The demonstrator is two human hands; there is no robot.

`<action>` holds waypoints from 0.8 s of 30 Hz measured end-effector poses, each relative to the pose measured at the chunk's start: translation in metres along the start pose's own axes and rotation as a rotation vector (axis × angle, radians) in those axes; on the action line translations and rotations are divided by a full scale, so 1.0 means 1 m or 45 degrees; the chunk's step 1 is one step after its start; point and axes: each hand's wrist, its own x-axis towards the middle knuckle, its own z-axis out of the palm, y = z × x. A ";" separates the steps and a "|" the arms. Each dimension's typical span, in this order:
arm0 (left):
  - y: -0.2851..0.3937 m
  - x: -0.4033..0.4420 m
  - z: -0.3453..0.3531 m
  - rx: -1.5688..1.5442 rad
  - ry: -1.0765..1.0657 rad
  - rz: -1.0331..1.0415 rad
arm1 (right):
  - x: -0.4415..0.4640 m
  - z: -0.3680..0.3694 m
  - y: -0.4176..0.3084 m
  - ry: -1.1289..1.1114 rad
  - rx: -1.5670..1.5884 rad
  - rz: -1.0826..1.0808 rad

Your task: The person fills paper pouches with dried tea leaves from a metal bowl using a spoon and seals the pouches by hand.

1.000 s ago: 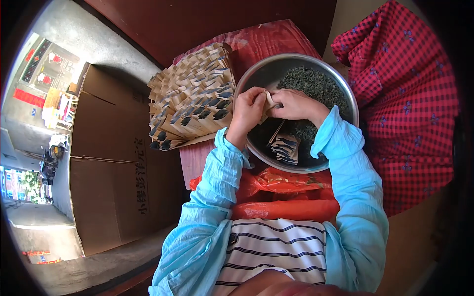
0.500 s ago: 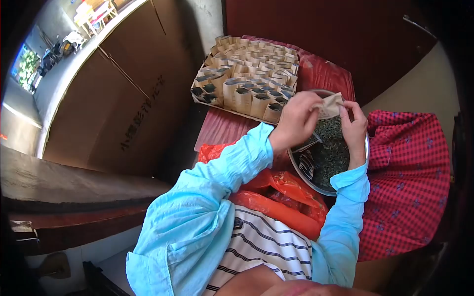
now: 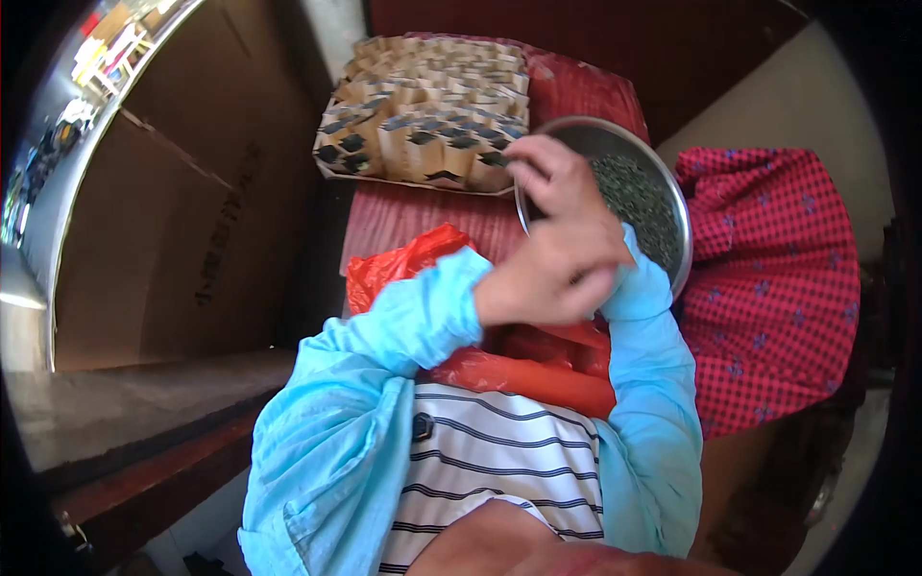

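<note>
Leaves (image 3: 642, 204), small, dark green and crumpled, lie loose in a round, shiny metal basin (image 3: 686, 226), heaped toward its right side. Over the basin's left rim reaches the right hand (image 3: 567, 182), its fingers bent and parted, with nothing visible between them. The left hand (image 3: 557, 274) crosses in front of the right wrist at the basin's near edge, overlapping it; motion blur hides how far its fingers are closed, and I cannot tell whether they touch the wrist or hold anything. Both arms wear light-blue cloth sleeves (image 3: 653, 360).

Just left of the basin, brown paper packets (image 3: 432, 110) with dark tops stand in close rows in a shallow cardboard tray (image 3: 423, 185). A red, streaked bench (image 3: 586, 91) shows behind the basin and to its left. Crinkled red plastic (image 3: 408, 261) lies on the basin's near side, partly covered by the left sleeve. Red-and-dark checked cloth (image 3: 778, 288) spreads right of the basin.
</note>
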 end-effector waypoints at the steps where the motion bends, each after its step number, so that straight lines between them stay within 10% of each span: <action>1: -0.003 0.001 -0.012 0.026 -0.016 -0.159 | 0.000 -0.021 0.000 -0.040 -0.016 0.236; 6: -0.063 0.023 -0.021 0.350 -0.233 -0.631 | -0.043 -0.053 0.053 -0.664 -0.599 0.784; 11: -0.115 0.023 0.016 0.907 -1.085 -0.877 | -0.071 -0.046 0.088 -0.716 -0.679 0.699; 16: -0.143 0.005 0.029 0.800 -1.330 -0.924 | -0.067 -0.056 0.088 -0.542 -0.516 0.779; 24: -0.171 -0.003 0.015 0.360 -0.457 -0.949 | -0.058 -0.080 0.080 0.022 -0.190 0.858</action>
